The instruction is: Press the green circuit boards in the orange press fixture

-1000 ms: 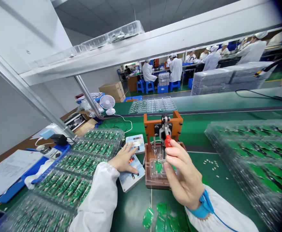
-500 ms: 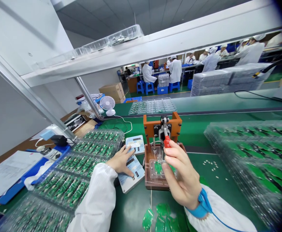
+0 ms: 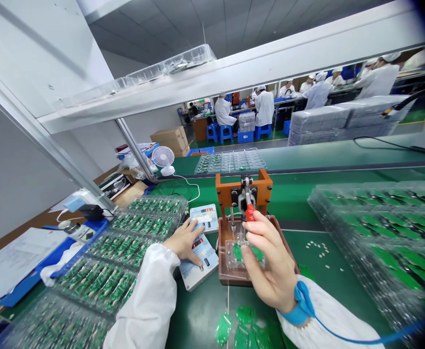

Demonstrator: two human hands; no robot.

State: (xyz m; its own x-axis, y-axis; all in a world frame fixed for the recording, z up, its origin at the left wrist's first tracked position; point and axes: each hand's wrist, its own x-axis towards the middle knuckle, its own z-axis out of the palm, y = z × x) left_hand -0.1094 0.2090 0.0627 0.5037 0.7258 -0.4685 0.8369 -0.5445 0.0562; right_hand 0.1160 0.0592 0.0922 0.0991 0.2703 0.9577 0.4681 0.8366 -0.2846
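Note:
My right hand (image 3: 270,264) is closed round the red handle (image 3: 249,212) of the toggle clamp on an orange-brown test fixture (image 3: 244,190). Below the clamp a small green circuit board (image 3: 238,252) lies under a clear plate in the fixture's base. My left hand (image 3: 185,241) rests with fingers spread on a white meter box (image 3: 200,259) with a red digit display; a second meter box (image 3: 204,217) sits just behind it. A blue wrist strap (image 3: 300,303) with a cord is on my right wrist.
Clear trays of green boards (image 3: 125,247) run along the left and stack at the right (image 3: 380,228). Loose green boards (image 3: 241,327) lie near the table's front. A small white fan (image 3: 162,157), cardboard boxes and seated workers in white are beyond the conveyor.
My right hand has stayed on the red clamp handle and shifted slightly left and down. The left hand keeps resting on the meter box, whose red digits show again.

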